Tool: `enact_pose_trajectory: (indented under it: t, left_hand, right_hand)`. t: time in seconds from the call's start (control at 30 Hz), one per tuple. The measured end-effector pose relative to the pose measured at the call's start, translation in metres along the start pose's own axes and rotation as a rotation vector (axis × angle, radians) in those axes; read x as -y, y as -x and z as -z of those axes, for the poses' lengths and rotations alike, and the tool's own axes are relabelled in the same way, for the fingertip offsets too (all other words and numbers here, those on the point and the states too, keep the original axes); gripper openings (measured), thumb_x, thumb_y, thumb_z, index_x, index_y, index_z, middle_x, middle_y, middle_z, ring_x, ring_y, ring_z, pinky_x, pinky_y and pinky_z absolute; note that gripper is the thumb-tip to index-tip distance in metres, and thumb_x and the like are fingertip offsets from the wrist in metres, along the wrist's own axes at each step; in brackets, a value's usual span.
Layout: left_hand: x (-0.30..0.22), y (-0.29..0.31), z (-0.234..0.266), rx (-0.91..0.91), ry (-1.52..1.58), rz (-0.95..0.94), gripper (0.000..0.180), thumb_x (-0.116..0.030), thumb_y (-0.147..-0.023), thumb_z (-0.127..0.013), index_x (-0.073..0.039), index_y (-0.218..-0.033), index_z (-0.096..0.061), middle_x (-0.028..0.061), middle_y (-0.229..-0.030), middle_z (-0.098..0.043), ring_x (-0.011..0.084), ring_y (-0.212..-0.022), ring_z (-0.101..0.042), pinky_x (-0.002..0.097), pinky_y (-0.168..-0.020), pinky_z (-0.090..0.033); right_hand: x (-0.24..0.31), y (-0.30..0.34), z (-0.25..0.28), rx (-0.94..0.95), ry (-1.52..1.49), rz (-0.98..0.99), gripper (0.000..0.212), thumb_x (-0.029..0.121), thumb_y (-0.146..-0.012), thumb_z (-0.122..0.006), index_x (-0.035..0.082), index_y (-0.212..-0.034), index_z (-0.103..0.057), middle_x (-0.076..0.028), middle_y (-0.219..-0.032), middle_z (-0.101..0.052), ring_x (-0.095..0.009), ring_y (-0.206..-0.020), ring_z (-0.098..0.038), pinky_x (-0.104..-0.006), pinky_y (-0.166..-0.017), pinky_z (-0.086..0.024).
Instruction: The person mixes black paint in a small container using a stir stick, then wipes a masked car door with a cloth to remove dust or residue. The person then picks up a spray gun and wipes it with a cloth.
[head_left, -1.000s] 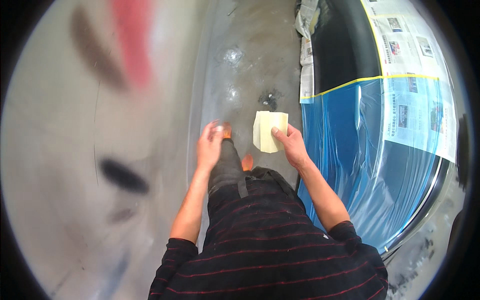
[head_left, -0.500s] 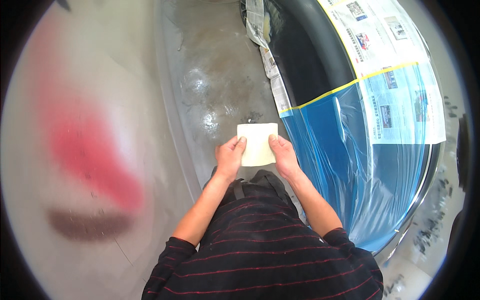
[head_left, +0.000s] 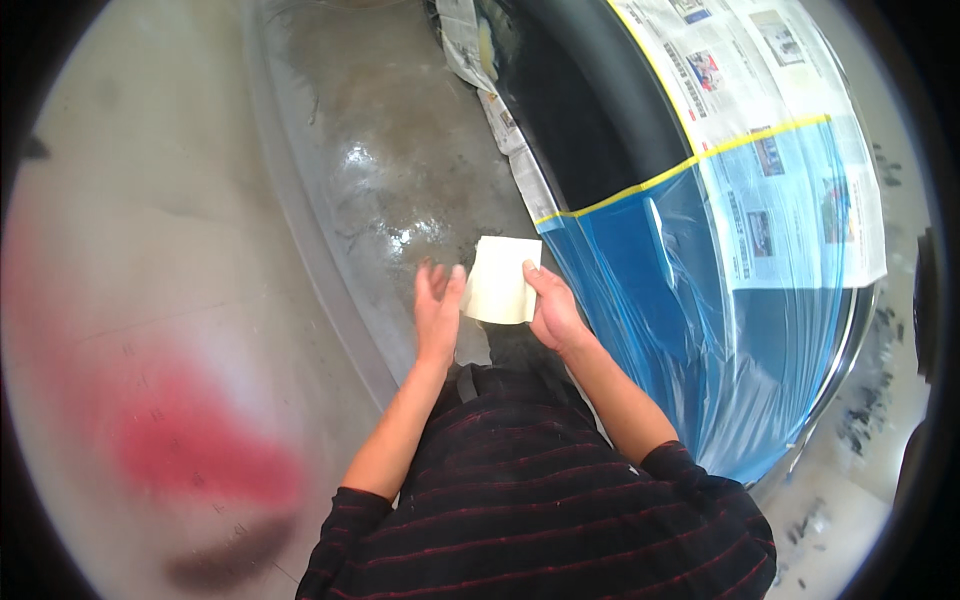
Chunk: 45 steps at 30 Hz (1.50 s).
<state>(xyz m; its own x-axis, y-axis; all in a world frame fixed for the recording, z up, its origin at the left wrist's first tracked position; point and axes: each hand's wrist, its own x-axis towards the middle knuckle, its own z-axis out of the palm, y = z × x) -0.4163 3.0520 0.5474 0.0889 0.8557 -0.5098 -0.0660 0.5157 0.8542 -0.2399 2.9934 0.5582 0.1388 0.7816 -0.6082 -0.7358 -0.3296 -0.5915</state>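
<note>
A folded, pale yellow square cloth point(head_left: 502, 280) is held up in front of my waist. My right hand point(head_left: 553, 303) pinches its right edge, thumb on the near face and fingers behind it. Just off the cloth's left edge, my left hand point(head_left: 437, 312) has its fingers apart and slightly curled, with nothing visible in it. To the right, close by my right forearm, stands a car body with a bare black panel point(head_left: 600, 100). Yellow tape point(head_left: 640, 188) borders that panel.
Blue plastic film point(head_left: 660, 330) and newspaper sheets point(head_left: 790, 200) cover the car's near and right parts. A newspaper strip point(head_left: 515, 150) edges the panel's left side. At left, a pale surface bears a red sprayed patch point(head_left: 195, 445). The grey floor point(head_left: 370, 110) looks wet and shiny.
My left hand has let go of the cloth's left edge and opened beside it. The cloth, still in my right hand, has tilted slightly. The view has shifted and turned a little.
</note>
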Motion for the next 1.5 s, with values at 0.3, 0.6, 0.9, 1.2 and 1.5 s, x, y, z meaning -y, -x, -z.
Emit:
enact_pose_trajectory:
  t: [0.3, 0.6, 0.9, 1.2, 1.5]
  left_hand:
    - [-0.025, -0.026, -0.068, 0.508, 0.372, 0.417, 0.048, -0.037, -0.106, -0.068, -0.001, -0.137, -0.064, 0.0102, -0.132, -0.072, 0.0223, -0.115, -0.07, 0.0376, -0.103, -0.055]
    - [-0.033, -0.036, -0.12, 0.65, 0.304, 0.244, 0.051, -0.018, -0.109, -0.064, 0.003, -0.153, -0.049, 0.011, -0.141, -0.066, 0.0189, -0.124, -0.065, 0.0346, -0.106, -0.053]
    - [-0.006, -0.032, -0.148, 0.574, 0.002, 0.273, 0.065, -0.018, -0.113, -0.057, -0.001, -0.167, -0.026, 0.0122, -0.128, -0.071, 0.0152, -0.108, -0.069, 0.0291, -0.089, -0.057]
    - [0.091, -0.062, -0.073, 0.275, -0.209, 0.244, 0.058, -0.022, -0.111, -0.058, 0.001, -0.16, -0.038, 0.014, -0.116, -0.076, 0.0178, -0.095, -0.073, 0.029, -0.081, -0.057]
    - [0.168, -0.04, -0.004, 0.01, -0.081, 0.453, 0.041, -0.019, -0.111, -0.056, -0.001, -0.147, -0.051, 0.0102, -0.11, -0.076, 0.0154, -0.089, -0.071, 0.028, -0.076, -0.055]
  right_hand:
    - [0.074, -0.018, 0.033, -0.015, 0.15, 0.073, 0.043, 0.033, -0.114, -0.054, -0.003, -0.138, -0.058, -0.014, -0.124, -0.072, -0.022, -0.111, -0.072, -0.0371, -0.099, -0.059]
    - [0.109, -0.015, 0.089, 0.392, -0.221, -0.143, 0.068, 0.039, -0.107, -0.065, -0.001, -0.157, -0.044, -0.017, -0.154, -0.056, -0.03, -0.14, -0.057, -0.0489, -0.12, -0.044]
    - [0.102, -0.031, 0.114, -0.024, -0.247, -0.044, 0.044, 0.012, -0.107, -0.062, 0.002, -0.148, -0.053, -0.016, -0.14, -0.066, -0.031, -0.127, -0.066, -0.0483, -0.111, -0.053]
    - [0.361, -0.083, 0.18, -0.875, 1.898, 1.558, 0.054, -0.002, -0.084, -0.07, 0.017, -0.135, -0.073, -0.016, -0.143, -0.064, -0.038, -0.129, -0.061, -0.0489, -0.106, -0.049]
    - [0.232, -0.149, 0.281, -0.32, 2.618, 0.598, 0.08, 0.017, -0.092, -0.064, 0.001, -0.165, -0.035, -0.017, -0.175, -0.028, -0.036, -0.164, -0.022, -0.0498, -0.133, -0.019]
